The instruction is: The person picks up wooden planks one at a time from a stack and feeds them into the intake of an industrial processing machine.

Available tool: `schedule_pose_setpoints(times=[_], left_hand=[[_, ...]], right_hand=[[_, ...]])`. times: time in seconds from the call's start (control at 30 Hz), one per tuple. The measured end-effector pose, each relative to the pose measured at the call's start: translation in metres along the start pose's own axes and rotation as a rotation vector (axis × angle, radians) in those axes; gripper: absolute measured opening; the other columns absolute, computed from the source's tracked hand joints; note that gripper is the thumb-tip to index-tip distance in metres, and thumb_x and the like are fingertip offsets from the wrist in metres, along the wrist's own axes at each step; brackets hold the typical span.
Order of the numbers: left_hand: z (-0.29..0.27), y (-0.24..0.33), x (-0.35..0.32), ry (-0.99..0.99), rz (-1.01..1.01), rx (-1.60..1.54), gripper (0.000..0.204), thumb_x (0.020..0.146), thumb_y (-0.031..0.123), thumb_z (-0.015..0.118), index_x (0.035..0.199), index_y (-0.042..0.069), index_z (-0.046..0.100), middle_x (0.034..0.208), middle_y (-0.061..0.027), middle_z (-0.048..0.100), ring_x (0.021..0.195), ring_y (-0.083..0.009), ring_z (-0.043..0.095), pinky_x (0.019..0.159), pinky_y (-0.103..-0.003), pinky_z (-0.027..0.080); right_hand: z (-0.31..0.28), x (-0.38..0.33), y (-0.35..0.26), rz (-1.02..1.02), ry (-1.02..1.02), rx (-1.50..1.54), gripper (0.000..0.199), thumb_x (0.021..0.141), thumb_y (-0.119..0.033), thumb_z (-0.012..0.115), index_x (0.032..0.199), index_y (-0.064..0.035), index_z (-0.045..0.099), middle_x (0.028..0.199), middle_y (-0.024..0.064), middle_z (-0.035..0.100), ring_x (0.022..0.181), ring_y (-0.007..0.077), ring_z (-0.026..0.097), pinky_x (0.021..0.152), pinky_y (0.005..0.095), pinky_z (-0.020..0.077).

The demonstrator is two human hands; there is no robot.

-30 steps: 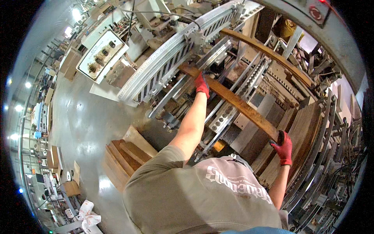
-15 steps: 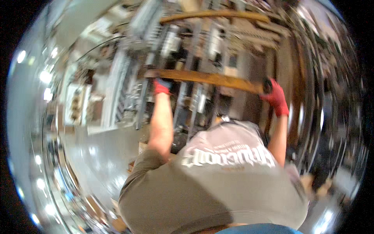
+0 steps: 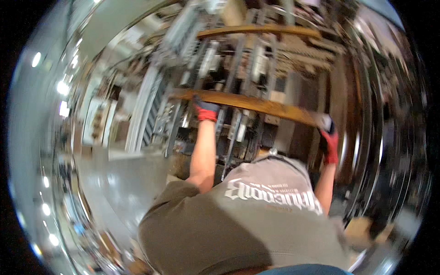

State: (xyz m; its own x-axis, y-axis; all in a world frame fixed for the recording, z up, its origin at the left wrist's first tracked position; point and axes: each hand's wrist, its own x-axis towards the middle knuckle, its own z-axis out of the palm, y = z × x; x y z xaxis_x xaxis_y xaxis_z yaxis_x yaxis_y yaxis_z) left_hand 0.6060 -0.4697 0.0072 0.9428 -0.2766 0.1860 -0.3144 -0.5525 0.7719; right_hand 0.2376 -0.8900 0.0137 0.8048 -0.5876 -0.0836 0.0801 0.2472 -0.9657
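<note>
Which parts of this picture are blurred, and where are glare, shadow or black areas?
Head view: motion blur streaks the machinery near the right rim and softens the right hand at the wooden board; head view: lamps at left burn out white, with glare on the floor; head view: shadow darkens the left side of the shirt; head view: black corners surround the round image.

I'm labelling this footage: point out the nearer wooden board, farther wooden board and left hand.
Nearer wooden board [image 3: 250, 102], head view: midway along it.
Farther wooden board [image 3: 259, 29], head view: midway along it.
Left hand [image 3: 206, 109], head view: middle of the hand.
</note>
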Motion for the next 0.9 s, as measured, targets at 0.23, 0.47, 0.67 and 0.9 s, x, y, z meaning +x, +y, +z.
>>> schedule_pose_setpoints(times=[0.23, 0.47, 0.67, 0.9], left_hand=[[0.013, 0.111, -0.037, 0.075, -0.443, -1.858, 0.053, 0.084, 0.050, 0.061, 0.117, 0.009, 0.055, 0.110, -0.0107, 0.059, 0.104, -0.0324, 0.054, 0.094, -0.052, 0.043], [0.012, 0.146, -0.087, 0.294, -0.229, -1.762, 0.065, 0.091, 0.061, 0.038, 0.132, 0.010, 0.045, 0.131, -0.0103, 0.052, 0.119, -0.0308, 0.049, 0.105, -0.047, 0.037], [-0.009, 0.165, -0.102, 0.225, -0.147, -1.859, 0.066, 0.090, 0.060, 0.044, 0.129, 0.007, 0.047, 0.130, -0.0097, 0.052, 0.119, -0.0282, 0.050, 0.101, -0.044, 0.040], [0.005, 0.191, -0.111, 0.191, -0.168, -1.526, 0.056, 0.092, 0.053, 0.048, 0.129, 0.011, 0.048, 0.119, -0.0037, 0.056, 0.107, -0.0225, 0.053, 0.094, -0.040, 0.044]], right_hand=[[-0.089, -0.080, -0.011, -0.103, 0.210, 0.328, 0.067, 0.083, -0.023, 0.064, 0.140, -0.0040, 0.036, 0.135, 0.0117, 0.046, 0.120, 0.0255, 0.047, 0.102, 0.0397, 0.0366], [-0.130, -0.073, -0.078, -0.254, 0.286, 0.263, 0.062, 0.084, -0.024, 0.062, 0.138, -0.0041, 0.039, 0.133, 0.0110, 0.048, 0.117, 0.0246, 0.049, 0.100, 0.0387, 0.0383], [-0.140, -0.068, -0.118, -0.359, 0.300, 0.241, 0.057, 0.086, -0.025, 0.060, 0.136, -0.0042, 0.041, 0.130, 0.0104, 0.050, 0.115, 0.0239, 0.050, 0.098, 0.0378, 0.0398], [-0.152, -0.074, -0.156, -0.487, 0.306, 0.256, 0.052, 0.087, -0.026, 0.058, 0.133, -0.0044, 0.044, 0.128, 0.0097, 0.052, 0.113, 0.0230, 0.052, 0.096, 0.0367, 0.0415]])
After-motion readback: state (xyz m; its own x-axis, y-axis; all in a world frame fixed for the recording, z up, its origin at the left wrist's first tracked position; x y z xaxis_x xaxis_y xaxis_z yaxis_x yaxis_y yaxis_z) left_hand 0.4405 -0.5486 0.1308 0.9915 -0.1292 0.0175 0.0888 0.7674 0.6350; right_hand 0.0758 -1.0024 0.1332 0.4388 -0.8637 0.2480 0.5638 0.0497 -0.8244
